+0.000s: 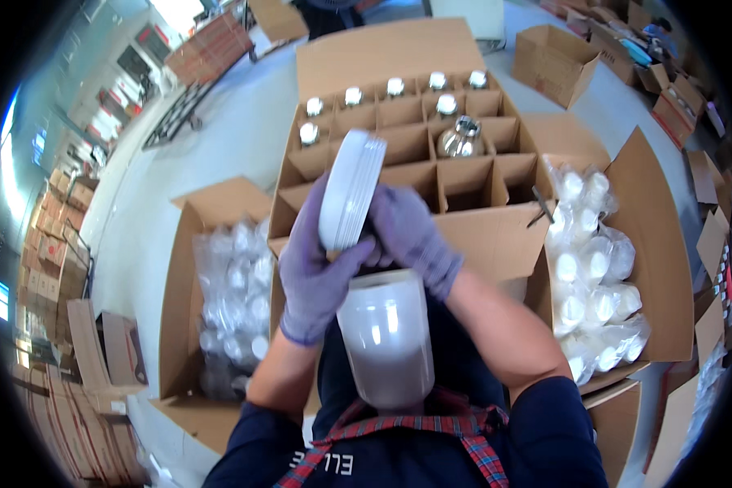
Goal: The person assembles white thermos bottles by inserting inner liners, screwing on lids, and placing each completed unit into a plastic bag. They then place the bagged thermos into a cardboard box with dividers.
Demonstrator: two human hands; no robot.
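Note:
My left hand (309, 272), in a purple-grey glove, grips a wide white ribbed lid (351, 191) tilted on its edge. My right hand (411, 232), gloved alike, is close against the lid's right side with its fingers curled. The lid and the left fingers partly hide those fingertips, so what they hold cannot be made out. Below both hands a large translucent jar (386, 337) rests against my body, its mouth toward the hands. Just beyond them stands a divided cardboard carton (496, 236) with several silver-capped bottles (394, 86) and a shiny metallic bottle (461, 138) in its compartments.
An open box of bagged clear containers (236, 285) stands at the left. Bagged white bottles (598, 301) fill another box at the right. Farther off are an empty-looking carton (553, 65), a dark wheeled frame (179, 114) and stacked cardboard (65, 423).

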